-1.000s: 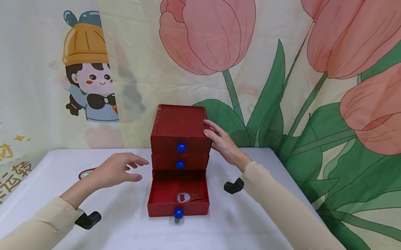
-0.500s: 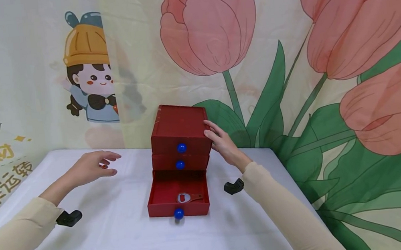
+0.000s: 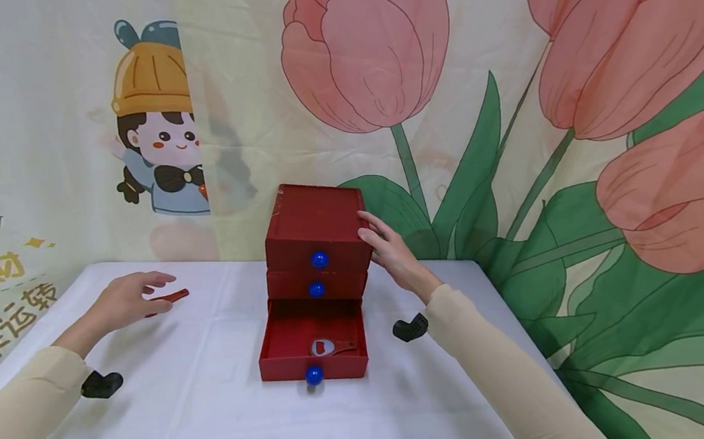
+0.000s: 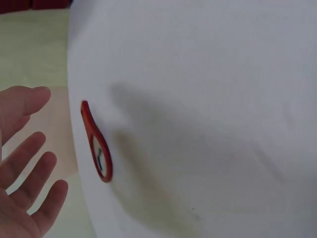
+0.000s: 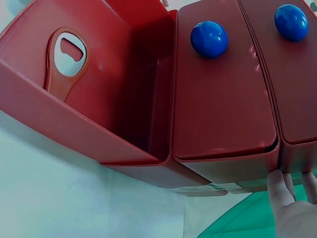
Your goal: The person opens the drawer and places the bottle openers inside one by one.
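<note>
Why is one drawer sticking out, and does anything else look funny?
The bottom drawer of the red drawer box is pulled open with a bottle opener lying inside; the two above are closed. A second red bottle opener lies loose on the table by the left hand. Nothing looks spilled or broken.

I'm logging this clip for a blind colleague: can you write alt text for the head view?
A red drawer box stands on a white table, its bottom drawer pulled out with a bottle opener inside. The right hand rests against the box's side; the left hand is open over a second red opener on the table.
</note>
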